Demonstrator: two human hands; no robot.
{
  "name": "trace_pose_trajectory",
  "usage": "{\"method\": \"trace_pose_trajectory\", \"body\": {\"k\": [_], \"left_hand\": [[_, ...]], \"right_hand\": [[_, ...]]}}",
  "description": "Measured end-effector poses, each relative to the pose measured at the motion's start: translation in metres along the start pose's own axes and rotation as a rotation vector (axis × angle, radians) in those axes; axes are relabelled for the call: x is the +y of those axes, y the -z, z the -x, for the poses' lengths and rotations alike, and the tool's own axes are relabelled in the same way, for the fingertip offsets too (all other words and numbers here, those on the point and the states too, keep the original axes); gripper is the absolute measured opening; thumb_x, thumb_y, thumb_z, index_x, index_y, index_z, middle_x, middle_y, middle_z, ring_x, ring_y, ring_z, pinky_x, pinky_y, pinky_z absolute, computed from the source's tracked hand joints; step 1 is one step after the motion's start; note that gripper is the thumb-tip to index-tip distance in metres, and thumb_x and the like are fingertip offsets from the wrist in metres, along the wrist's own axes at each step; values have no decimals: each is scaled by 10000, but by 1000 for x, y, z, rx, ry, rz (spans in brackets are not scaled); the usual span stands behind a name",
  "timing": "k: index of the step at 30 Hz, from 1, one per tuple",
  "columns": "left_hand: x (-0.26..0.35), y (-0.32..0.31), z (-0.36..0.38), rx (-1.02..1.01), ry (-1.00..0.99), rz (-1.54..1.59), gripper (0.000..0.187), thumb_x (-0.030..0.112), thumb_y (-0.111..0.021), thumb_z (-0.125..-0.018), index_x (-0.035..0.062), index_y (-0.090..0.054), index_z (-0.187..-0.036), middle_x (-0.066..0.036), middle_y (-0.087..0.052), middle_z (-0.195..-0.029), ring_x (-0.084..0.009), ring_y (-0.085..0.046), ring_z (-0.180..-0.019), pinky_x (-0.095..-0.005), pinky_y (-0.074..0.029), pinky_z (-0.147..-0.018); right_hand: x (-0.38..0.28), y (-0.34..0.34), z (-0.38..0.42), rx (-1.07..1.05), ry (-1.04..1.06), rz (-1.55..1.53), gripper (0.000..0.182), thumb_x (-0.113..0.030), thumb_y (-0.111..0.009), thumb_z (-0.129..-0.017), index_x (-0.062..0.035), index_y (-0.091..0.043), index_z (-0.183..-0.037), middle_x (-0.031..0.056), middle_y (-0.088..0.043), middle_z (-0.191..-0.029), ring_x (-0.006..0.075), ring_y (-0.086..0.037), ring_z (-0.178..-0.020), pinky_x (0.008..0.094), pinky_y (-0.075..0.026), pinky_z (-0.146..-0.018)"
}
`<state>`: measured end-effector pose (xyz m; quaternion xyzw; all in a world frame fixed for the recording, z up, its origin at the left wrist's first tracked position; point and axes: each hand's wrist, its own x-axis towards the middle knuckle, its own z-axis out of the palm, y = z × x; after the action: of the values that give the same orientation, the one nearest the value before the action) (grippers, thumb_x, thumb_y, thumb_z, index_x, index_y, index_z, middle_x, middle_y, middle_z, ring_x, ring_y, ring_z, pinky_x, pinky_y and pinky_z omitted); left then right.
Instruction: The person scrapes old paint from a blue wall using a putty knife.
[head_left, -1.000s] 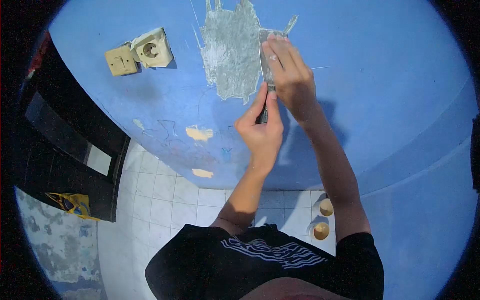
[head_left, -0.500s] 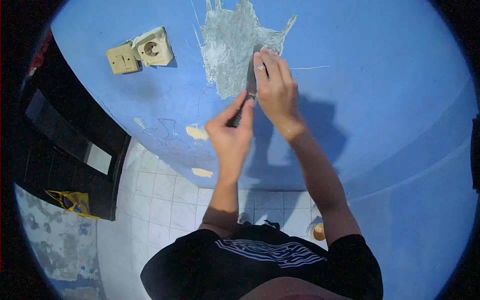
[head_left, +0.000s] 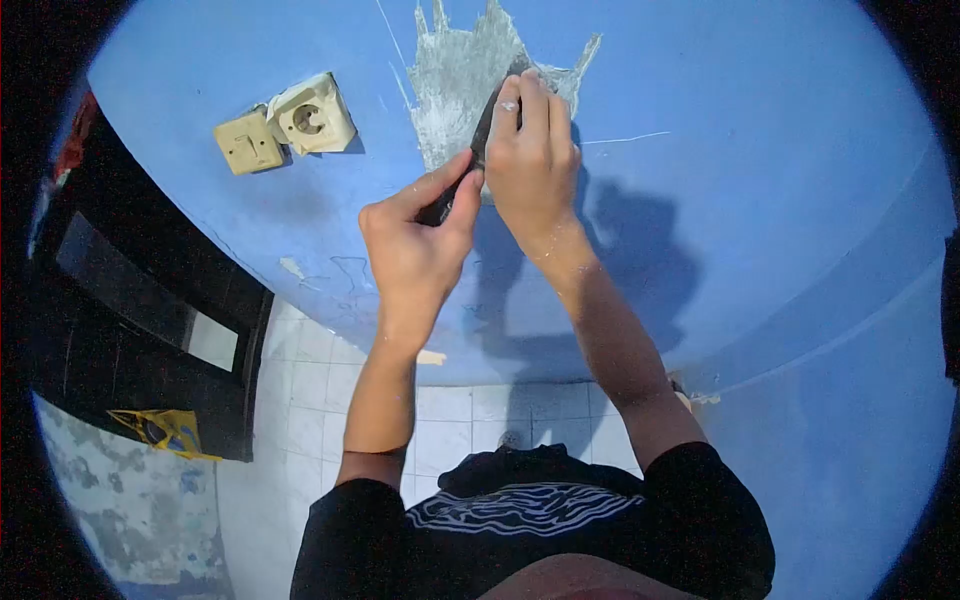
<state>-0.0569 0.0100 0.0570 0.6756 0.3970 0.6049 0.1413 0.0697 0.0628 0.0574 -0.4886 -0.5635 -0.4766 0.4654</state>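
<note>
A dark scraper (head_left: 485, 122) lies slanted against the blue wall (head_left: 760, 210), over a rough grey patch (head_left: 450, 85) stripped of paint. My left hand (head_left: 415, 235) is closed on its handle, thumb and forefinger pinching it near the blade. Higher up, my right hand (head_left: 532, 165) is wrapped over the blade, its fingers together and pressing near the tip. White dust speckles that hand's fingers and forearm. The scraper's working edge is mostly hidden by my right fingers.
To the left, a cream light switch (head_left: 249, 143) and a loose-looking socket (head_left: 312, 117) are on the wall. Below lies a white tiled floor (head_left: 445, 405). A dark wooden door or cabinet (head_left: 150, 300) stands at left, with a yellow bag (head_left: 170, 432) near its lower edge.
The scraper has tilted further left, its handle swinging left and slightly up with my left hand. My right hand has moved slightly up and left. The camera view has shifted a little.
</note>
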Motion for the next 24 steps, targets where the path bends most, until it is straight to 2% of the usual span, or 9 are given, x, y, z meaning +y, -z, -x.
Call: {"method": "trace_pose_trajectory", "body": {"k": [2, 3, 5, 11, 15, 17, 18, 22, 24], "left_hand": [[-6, 11, -4, -24, -37, 2, 232, 95, -753, -827, 20, -750, -1046, -149, -734, -756, -17, -531, -602, -225, -462, -557], [-8, 14, -7, -19, -40, 3, 232, 95, -753, -827, 20, -750, -1046, -149, -734, -756, -17, -531, -602, -225, -462, -557], [-11, 17, -13, -26, -135, -69, 243, 93, -763, -857, -14, -740, -1074, 31, -650, -740, -15, -460, -631, -181, -384, -552], [-2, 31, -28, -157, -52, -80, 240, 97, -771, -846, -11, -744, -1059, -1, -704, -763, -24, -543, -663, -193, -446, -590], [-8, 37, -32, -85, -134, -60, 243, 96, -776, -838, -8, -746, -1055, -30, -723, -763, -28, -572, -676, -198, -467, -607], [1, 29, -34, -67, -235, -67, 225, 79, -754, -824, 2, -749, -1035, -167, -724, -731, -31, -561, -567, -232, -449, -520], [4, 30, -34, -83, -240, -84, 226, 73, -752, -825, 0, -747, -1039, -172, -723, -734, -34, -575, -570, -233, -448, -515], [5, 45, -37, -120, -176, -91, 218, 69, -749, -822, 1, -749, -1030, -181, -713, -725, -53, -598, -559, -242, -458, -519], [7, 53, -32, -104, -125, -140, 222, 97, -776, -836, -3, -753, -1033, -54, -736, -761, -21, -563, -662, -201, -468, -606]], "right_hand": [[-7, 1, 2, 15, -47, -118, 361, -26, -630, -765, 120, -599, -1093, 235, -605, -1140, 341, -617, -1022, 340, -594, -808], [-9, -1, 2, 19, -42, -119, 361, -26, -630, -765, 120, -599, -1093, 235, -605, -1140, 341, -617, -1022, 340, -594, -808], [-12, -8, 4, 75, -36, -78, 363, -27, -626, -765, 124, -596, -1093, 242, -591, -1157, 351, -611, -1018, 347, -591, -815], [-15, -6, -3, 45, -124, -176, 393, 9, -626, -760, 133, -579, -1130, 249, -586, -1166, 362, -600, -1030, 373, -575, -841], [-16, -17, -3, 104, -48, -145, 394, 22, -624, -769, 128, -574, -1144, 244, -587, -1155, 357, -601, -1014, 374, -577, -820], [-6, -12, -9, 99, -51, -153, 363, 12, -615, -784, 120, -580, -1129, 238, -589, -1147, 348, -602, -1000, 366, -578, -792], [-6, -10, -10, 71, -60, -153, 353, -3, -616, -786, 118, -583, -1115, 236, -590, -1144, 345, -604, -996, 365, -579, -786], [-22, -11, -14, 63, -83, -140, 329, -9, -619, -789, 105, -593, -1097, 224, -595, -1135, 337, -608, -990, 361, -581, -768], [-31, -18, -9, 125, -78, -152, 326, -4, -615, -786, 96, -597, -1095, 201, -600, -1124, 325, -611, -989, 352, -587, -747]]}}
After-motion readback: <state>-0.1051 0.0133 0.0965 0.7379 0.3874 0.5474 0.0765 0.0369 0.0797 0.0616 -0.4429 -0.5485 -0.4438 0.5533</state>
